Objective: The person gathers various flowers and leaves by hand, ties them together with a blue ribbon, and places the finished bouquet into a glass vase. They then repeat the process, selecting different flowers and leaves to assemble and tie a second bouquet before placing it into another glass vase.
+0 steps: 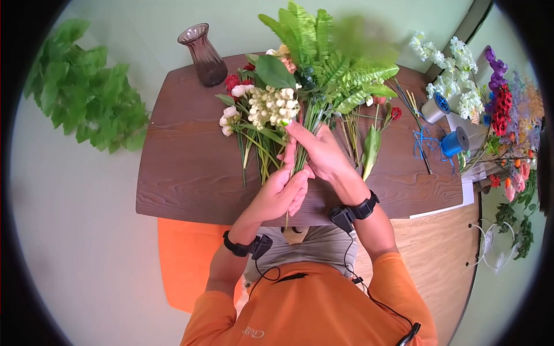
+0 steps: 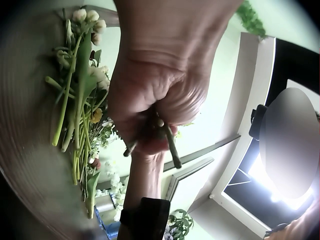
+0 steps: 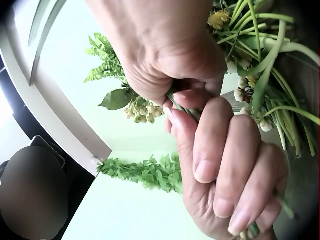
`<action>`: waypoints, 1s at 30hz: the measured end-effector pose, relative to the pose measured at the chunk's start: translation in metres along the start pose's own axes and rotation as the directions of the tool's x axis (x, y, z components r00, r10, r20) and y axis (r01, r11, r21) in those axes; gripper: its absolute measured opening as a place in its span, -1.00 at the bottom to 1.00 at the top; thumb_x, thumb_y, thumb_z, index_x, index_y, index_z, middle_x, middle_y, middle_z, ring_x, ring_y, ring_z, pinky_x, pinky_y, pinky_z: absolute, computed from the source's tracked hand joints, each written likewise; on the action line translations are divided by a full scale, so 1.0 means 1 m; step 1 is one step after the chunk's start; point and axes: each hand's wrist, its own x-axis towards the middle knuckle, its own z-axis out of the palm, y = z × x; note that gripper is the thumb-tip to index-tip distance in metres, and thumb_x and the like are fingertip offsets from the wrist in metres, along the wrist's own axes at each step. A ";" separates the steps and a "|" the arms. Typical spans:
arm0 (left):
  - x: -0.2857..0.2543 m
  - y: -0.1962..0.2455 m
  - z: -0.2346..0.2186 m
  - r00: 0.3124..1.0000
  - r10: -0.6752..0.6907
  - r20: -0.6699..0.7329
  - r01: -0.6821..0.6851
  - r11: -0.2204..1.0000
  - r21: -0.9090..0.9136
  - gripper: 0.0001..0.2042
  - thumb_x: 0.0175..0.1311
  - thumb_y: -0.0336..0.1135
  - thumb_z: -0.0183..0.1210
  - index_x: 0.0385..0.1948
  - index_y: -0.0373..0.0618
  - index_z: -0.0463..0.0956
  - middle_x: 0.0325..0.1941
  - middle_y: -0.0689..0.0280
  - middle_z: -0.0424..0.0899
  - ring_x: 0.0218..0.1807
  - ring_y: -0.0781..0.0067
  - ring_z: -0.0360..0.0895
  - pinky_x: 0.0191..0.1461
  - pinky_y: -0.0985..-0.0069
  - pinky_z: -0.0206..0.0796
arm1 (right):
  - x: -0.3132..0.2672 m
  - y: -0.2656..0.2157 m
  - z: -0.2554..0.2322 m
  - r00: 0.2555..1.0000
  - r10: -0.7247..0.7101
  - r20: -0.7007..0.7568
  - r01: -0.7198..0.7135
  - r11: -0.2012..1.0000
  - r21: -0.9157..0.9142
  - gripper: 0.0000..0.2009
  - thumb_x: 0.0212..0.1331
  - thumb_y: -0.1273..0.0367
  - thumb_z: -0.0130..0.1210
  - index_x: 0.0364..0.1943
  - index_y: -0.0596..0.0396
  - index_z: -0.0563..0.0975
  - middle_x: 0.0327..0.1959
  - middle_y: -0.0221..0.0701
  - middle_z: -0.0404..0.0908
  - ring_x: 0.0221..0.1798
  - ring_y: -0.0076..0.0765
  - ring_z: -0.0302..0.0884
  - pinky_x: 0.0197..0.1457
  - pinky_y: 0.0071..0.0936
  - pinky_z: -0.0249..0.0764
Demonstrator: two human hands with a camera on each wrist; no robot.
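Note:
Both hands hold one upright bouquet of stems in front of the body. My left hand (image 1: 279, 191) wraps its fingers round the lower stems; in the right wrist view those curled fingers (image 3: 212, 142) show, with cut stem ends (image 3: 254, 230) poking out below. Just above, my right hand (image 1: 324, 151) grips the same green stems (image 1: 309, 124), its thumb by the white berry cluster (image 1: 272, 107). Fern fronds (image 1: 314, 43) and a broad green leaf (image 1: 274, 71) rise from the bouquet. The palm side of the left hand (image 2: 155, 95) hides most of the stems in its view.
White and red flowers (image 1: 229, 120) lie left on the brown table (image 1: 184, 155). A purple glass vase (image 1: 203, 57) stands at its back left. Right of the hands are a red flower (image 1: 396, 113), a blue ribbon spool (image 1: 455, 142) and a silver spool (image 1: 434, 109). More flowers (image 1: 502, 109) fill the right side.

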 end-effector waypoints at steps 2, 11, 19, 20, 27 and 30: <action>0.000 -0.008 -0.004 0.999 0.001 0.042 0.002 0.997 -0.072 -0.72 0.69 -0.19 -0.24 0.16 -0.19 0.27 -0.55 0.41 0.29 -0.70 0.65 0.24 -0.64 0.60 0.28 | -0.002 -0.001 0.003 1.000 -0.008 -0.030 0.009 1.000 0.026 -0.68 0.46 0.16 0.12 -0.38 0.09 0.48 -0.63 -0.22 0.64 -0.62 -0.38 0.64 -0.80 -0.59 0.29; -0.006 -0.012 0.005 0.999 0.050 0.020 -0.039 0.934 -0.355 -0.64 0.71 -0.12 -0.34 0.08 -0.22 0.34 -0.64 0.47 0.18 -0.72 0.62 0.22 -0.65 0.61 0.22 | -0.009 -0.013 0.010 0.996 0.007 -0.091 -0.011 0.999 -0.043 -0.66 0.44 0.20 0.13 -0.47 0.11 0.48 -0.62 -0.22 0.64 -0.75 -0.49 0.47 -0.85 -0.60 0.12; -0.001 -0.011 0.000 0.998 0.060 0.029 -0.055 0.989 -0.135 -0.62 0.70 -0.15 -0.29 -0.04 -0.31 0.39 -0.52 0.32 0.43 -0.47 0.44 0.48 -0.27 0.43 0.44 | -0.016 -0.012 0.010 0.988 -0.108 -0.113 0.087 0.981 -0.174 -0.72 0.39 0.36 0.10 -0.52 0.14 0.48 -0.65 -0.36 0.56 -0.63 -0.54 0.49 -0.60 -0.57 0.34; -0.001 -0.011 0.002 0.999 0.053 0.007 -0.051 0.986 -0.158 -0.61 0.70 -0.14 -0.29 -0.05 -0.33 0.39 -0.43 0.25 0.51 -0.37 0.40 0.53 -0.16 0.38 0.46 | -0.021 -0.019 0.012 0.992 -0.007 -0.128 -0.021 0.976 -0.217 -0.73 0.39 0.37 0.10 -0.51 0.13 0.48 -0.65 -0.38 0.56 -0.58 -0.54 0.50 -0.50 -0.56 0.41; 0.002 0.000 -0.011 0.988 0.023 0.152 0.053 0.879 -0.474 -0.40 0.61 0.25 -0.36 0.00 -0.19 0.37 -0.36 0.19 0.51 -0.56 0.48 0.39 -0.39 0.45 0.31 | -0.003 0.002 0.009 0.974 -0.217 -0.062 0.208 0.971 -0.117 -0.71 0.39 0.35 0.13 -0.54 0.09 0.48 -0.63 -0.47 0.52 -0.72 -0.67 0.29 -0.74 -0.64 0.02; 0.001 0.006 -0.005 0.995 -0.037 0.097 0.078 0.890 -0.450 -0.44 0.63 0.21 -0.36 -0.04 -0.19 0.35 -0.47 0.37 0.33 -0.63 0.63 0.22 -0.51 0.60 0.12 | -0.009 -0.005 0.011 0.988 -0.100 -0.114 0.091 0.993 -0.079 -0.68 0.38 0.32 0.15 -0.57 0.08 0.49 -0.64 -0.46 0.52 -0.71 -0.69 0.31 -0.75 -0.66 0.01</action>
